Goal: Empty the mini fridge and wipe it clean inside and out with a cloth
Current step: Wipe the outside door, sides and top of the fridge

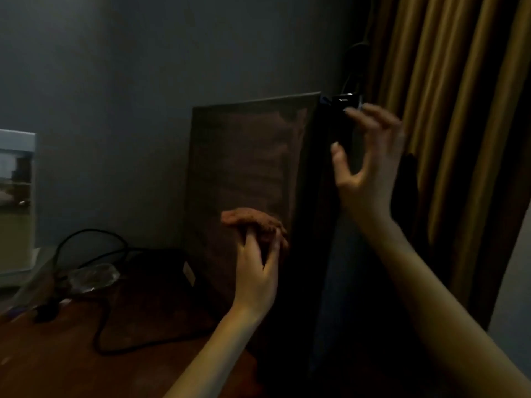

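Currently outside wipe underway: left hand (255, 271) grips bunched brown cloth (253, 221) against mini fridge (244, 156) side panel. Right hand (365, 168), fingers spread, holds nothing, beside fridge's upper corner. Interior hidden; emptying, inside wipe unconfirmed.

Gold curtain (459, 110), black cable (96, 338) on wooden table (43, 369), perhaps crumpled plastic (92, 275).

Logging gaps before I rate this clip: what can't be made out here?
Mini fridge interior: head view shows only its dark side and front edge.
Right hand: motion-blurred in head view; grip on the fridge edge unclear.
Shiny object by the fridge's top corner: too dark to identify.
White appliance: cut off by the left edge.
Cloth: partly covered by the left hand.
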Motion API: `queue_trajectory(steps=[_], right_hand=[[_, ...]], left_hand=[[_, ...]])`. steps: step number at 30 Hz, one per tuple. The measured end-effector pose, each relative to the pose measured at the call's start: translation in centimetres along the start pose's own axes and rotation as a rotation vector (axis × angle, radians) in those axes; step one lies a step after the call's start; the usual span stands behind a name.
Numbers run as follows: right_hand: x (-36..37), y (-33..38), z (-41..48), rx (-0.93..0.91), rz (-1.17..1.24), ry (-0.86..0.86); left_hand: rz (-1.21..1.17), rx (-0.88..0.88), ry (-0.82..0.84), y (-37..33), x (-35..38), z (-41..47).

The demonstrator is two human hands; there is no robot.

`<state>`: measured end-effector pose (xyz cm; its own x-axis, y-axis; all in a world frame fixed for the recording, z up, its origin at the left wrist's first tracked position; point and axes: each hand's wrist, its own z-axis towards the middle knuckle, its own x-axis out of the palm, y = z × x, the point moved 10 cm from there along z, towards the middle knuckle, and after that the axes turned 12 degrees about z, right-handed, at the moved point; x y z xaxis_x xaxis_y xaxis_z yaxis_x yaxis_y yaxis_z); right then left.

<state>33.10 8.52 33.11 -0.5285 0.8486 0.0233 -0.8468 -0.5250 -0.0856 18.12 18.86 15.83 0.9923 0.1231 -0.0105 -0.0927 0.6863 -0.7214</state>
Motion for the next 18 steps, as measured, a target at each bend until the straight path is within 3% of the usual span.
queue_trajectory(steps=[2,4,6,10,13,18], right_hand=[[0.3,-2.3,3.9,0.072,0.081,-0.002],[2.4,-5.0,6.1,0.269,0.23,0.172],[3.8,-5.6,6.4,0.338,0.291,0.265],[3.4,-5.9,5.8,0.377,0.267,0.176],[3.3,-5.9,5.8,0.42,0.223,0.192],[3.3,-5.3,6.2,0.492,0.185,0.22]], left_hand=[[-0.023,0.08,0.05,-0.1,0.7,2.9],[0.016,0.096,0.088,-0.5,1.6,4.9],[0.07,0.112,0.048,-2.1,1.6,6.8],[0.268,0.431,-0.113,-9.7,1.7,9.0],[0.389,0.441,-0.171,-13.1,2.3,10.4],[0.316,0.45,-0.153,-15.7,3.6,12.9]])
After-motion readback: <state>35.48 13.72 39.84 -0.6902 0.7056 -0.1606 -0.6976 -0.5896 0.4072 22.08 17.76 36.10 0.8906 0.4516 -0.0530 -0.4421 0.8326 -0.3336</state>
